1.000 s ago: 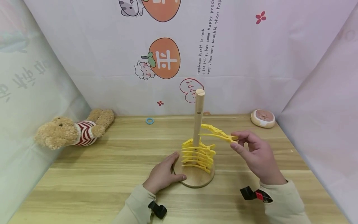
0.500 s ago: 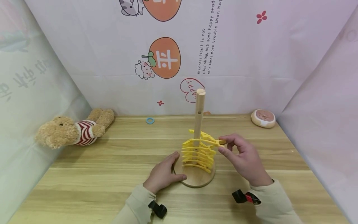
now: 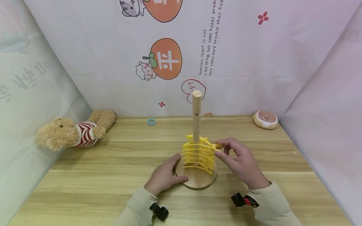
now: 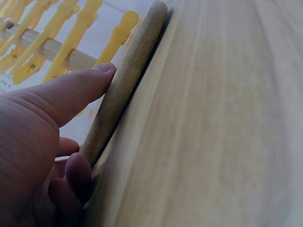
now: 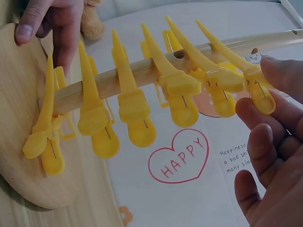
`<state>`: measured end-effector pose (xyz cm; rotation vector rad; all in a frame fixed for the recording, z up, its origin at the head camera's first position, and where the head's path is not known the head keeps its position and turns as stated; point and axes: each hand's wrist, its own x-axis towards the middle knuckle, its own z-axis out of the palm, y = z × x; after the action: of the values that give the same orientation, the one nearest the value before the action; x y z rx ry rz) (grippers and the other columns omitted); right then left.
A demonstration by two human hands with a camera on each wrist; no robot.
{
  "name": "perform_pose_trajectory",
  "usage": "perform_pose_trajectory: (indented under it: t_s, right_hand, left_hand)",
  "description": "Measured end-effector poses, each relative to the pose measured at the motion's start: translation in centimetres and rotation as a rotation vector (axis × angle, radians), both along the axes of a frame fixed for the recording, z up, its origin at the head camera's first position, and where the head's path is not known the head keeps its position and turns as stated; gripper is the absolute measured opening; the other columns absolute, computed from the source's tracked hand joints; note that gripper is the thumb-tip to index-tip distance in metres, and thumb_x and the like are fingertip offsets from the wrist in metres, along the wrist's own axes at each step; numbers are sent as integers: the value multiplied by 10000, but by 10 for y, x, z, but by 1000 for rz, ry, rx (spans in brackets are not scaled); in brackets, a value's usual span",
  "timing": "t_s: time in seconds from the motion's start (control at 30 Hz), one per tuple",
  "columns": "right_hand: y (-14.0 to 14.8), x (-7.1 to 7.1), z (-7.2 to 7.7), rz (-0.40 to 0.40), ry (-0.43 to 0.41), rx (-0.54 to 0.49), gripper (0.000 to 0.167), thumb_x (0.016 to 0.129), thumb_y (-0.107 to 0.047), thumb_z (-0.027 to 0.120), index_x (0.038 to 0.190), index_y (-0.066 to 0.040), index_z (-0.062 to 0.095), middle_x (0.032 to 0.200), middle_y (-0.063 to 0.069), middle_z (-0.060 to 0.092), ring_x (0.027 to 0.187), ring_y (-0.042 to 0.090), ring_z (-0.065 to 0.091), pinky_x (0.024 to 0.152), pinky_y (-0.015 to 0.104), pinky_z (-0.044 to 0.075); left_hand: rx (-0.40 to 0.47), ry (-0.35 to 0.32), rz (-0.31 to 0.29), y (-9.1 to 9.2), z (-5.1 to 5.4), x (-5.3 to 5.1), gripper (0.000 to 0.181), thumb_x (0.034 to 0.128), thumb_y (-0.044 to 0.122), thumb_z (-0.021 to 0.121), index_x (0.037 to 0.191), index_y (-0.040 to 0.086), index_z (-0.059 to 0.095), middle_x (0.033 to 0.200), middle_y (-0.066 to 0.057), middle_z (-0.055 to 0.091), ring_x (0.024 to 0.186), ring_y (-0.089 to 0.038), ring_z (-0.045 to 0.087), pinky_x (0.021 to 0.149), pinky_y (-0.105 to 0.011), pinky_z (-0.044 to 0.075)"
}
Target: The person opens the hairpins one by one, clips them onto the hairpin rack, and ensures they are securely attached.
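A wooden post [image 3: 196, 122] rises from a round wooden base [image 3: 198, 181], with several yellow hair clips [image 5: 133, 111] clamped along its lower part. My right hand [image 3: 243, 164] pinches the handle end of the topmost hair clip [image 5: 225, 52], whose two arms lie on either side of the post. In the right wrist view, thumb and index finger hold that handle, while the other fingers are loosely curled. My left hand [image 3: 164, 176] grips the base's left edge; the left wrist view has the thumb [image 4: 80, 92] against its rim and the fingers curled at the edge.
A teddy bear [image 3: 86, 134] in a striped top lies at the left. Along the back of the wooden table [image 3: 93, 185] are a blue ring [image 3: 151, 122] and a small round clock [image 3: 266, 119]. Printed cloth [image 3: 240, 62] walls the table in.
My right hand has moved left and slightly down, bringing the hair clip from the post's right side to around it. The post's top has shifted a little left. My left hand stays put.
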<state>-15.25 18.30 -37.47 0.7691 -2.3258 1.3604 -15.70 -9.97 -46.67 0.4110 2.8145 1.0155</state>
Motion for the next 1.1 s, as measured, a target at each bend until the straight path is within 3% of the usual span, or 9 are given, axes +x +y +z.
perform_pose_trajectory:
  t_s: [0.4, 0.6, 0.87, 1.1]
  right_hand:
    - [-7, 2, 0, -37, 2, 26, 255, 902, -57, 746, 1138, -143, 705, 915, -86, 611, 778, 112, 509, 580, 246, 418]
    - [-11, 3, -2, -36, 53, 24, 272, 897, -41, 746, 1145, -145, 706, 971, -81, 626, 774, 102, 490, 580, 248, 398]
    - [-12, 4, -4, -62, 74, 5, 277, 900, -40, 744, 1148, -155, 706, 871, -82, 561, 787, 89, 482, 502, 220, 372]
    - [-17, 4, -4, -48, 112, 7, 299, 887, -21, 751, 1152, -153, 710, 863, -87, 560, 772, 82, 483, 607, 230, 395]
  left_hand:
    - [-20, 13, -16, 1, 6, 2, 899, 815, 513, 793, 1527, 97, 434, 1601, -63, 364, 1418, -332, 412, 1095, -563, 391]
    - [-37, 24, -32, 1, 5, 3, 903, 817, 521, 783, 1529, 90, 431, 1603, -75, 359, 1431, -320, 395, 1099, -556, 390]
    - [-63, 39, -57, 3, 3, 1, 902, 817, 525, 781, 1523, 78, 438, 1601, -97, 357, 1424, -324, 405, 1070, -554, 421]
    - [-81, 48, -65, 3, 5, 2, 874, 801, 526, 797, 1498, 100, 486, 1594, -92, 374, 1385, -341, 454, 1007, -560, 468]
